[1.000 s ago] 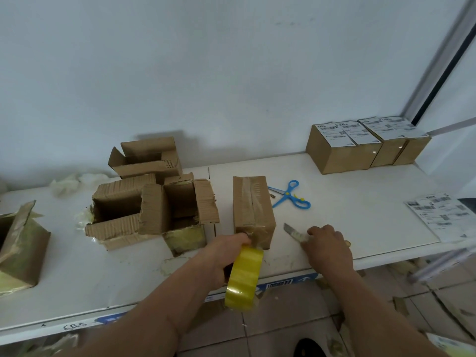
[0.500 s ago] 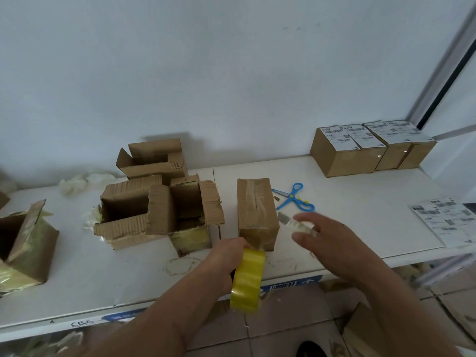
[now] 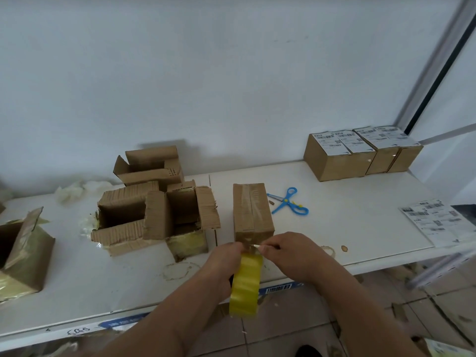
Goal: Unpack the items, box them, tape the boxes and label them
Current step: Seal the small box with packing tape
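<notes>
The box (image 3: pixel 252 212) lay lengthwise, running straight away from both hands. The left hand (image 3: pixel 224 264) gripped the tape roll (image 3: pixel 244 284); the right hand (image 3: pixel 291 253) pinched a small blade (image 3: pixel 255 245) at the tape.

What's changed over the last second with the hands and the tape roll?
The right hand lifted the small blade off the table and swung it left to the tape stretched at the near end of the taped box. The left hand still grips the yellow tape roll. Scissors and boxes stayed put.

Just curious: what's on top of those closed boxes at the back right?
White printed labels cover the tops of the closed boxes. What's inside is hidden.
</notes>
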